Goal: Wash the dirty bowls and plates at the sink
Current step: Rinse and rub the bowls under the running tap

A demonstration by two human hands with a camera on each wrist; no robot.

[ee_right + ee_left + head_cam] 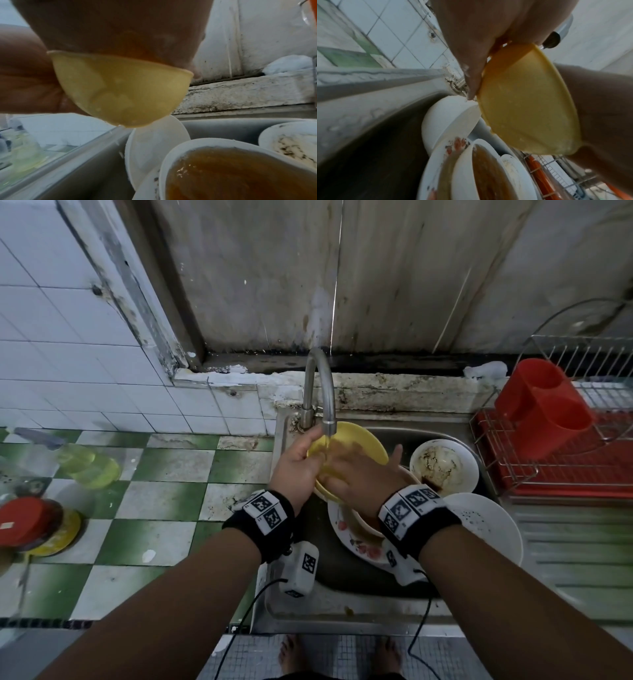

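A yellow bowl (pixel 359 440) (pixel 527 108) (pixel 120 92) is held tilted under the running faucet (pixel 320 385), above the sink (pixel 342 604). My left hand (pixel 308 460) (pixel 471 40) grips its left rim, fingers on the outside wall. My right hand (pixel 356 474) (pixel 111 27) lies inside the bowl with fingers spread flat on its inner surface. Below them a white bowl of brown liquid (pixel 363 525) (pixel 231 173) sits on a floral plate (pixel 356 549). A white bowl with dark residue (pixel 443 463) (pixel 291 143) and a speckled white plate (pixel 486 522) lie to the right.
A wire dish rack (pixel 565 460) with a red tray and a red cutlery holder (pixel 544 409) stands right of the sink. On the green-and-white tiled counter to the left lie a dish soap bottle (pixel 85 463) and a red-lidded container (pixel 27 522).
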